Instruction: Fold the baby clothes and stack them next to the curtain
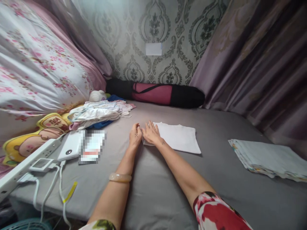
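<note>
A white cloth [178, 137], folded into a flat rectangle, lies on the grey sheet [158, 191] in the middle of the view. My right hand [151, 132] rests on its left end, palm down, with the fingers stretched out. Just beside it, at the cloth's left edge, is my left hand [136, 134], its fingers curled together; whatever they may hold is too small to make out. A bangle circles my left wrist.
Folded pale cloths [271, 158] lie at the right. At the left are rumpled clothes [98, 111], a yellow cushion [35, 140], a white power bank [73, 145] and a power strip [31, 164] with cables. A black and maroon bag [155, 93] lies along the wall.
</note>
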Demonstrator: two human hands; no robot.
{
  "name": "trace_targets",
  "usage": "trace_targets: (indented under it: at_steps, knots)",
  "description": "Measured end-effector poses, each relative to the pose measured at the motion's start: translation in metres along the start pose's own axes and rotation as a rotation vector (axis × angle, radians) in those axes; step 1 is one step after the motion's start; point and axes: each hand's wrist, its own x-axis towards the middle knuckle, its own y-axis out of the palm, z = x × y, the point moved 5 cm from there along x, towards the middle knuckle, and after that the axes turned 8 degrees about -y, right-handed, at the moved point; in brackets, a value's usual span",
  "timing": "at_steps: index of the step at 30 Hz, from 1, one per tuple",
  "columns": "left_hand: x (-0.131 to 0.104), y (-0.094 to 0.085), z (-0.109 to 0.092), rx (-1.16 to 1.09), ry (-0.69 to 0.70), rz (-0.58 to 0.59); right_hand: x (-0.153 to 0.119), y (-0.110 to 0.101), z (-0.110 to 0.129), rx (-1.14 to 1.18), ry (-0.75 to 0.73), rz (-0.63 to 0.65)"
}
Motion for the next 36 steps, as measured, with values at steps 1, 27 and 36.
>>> trace_targets:
  at_steps: [1,27,36]
  knots:
    - [0.000,-0.001,0.000,0.001,0.002,-0.008,-0.003,0.000,0.003,-0.022,-0.019,-0.015]
    - [-0.024,0.041,-0.024,0.272,0.470,0.309,-0.028,-0.007,-0.069,-0.084,0.188,-0.133]
    - [-0.034,0.047,-0.019,0.447,0.486,0.392,-0.046,-0.035,-0.087,0.028,0.180,-0.072]
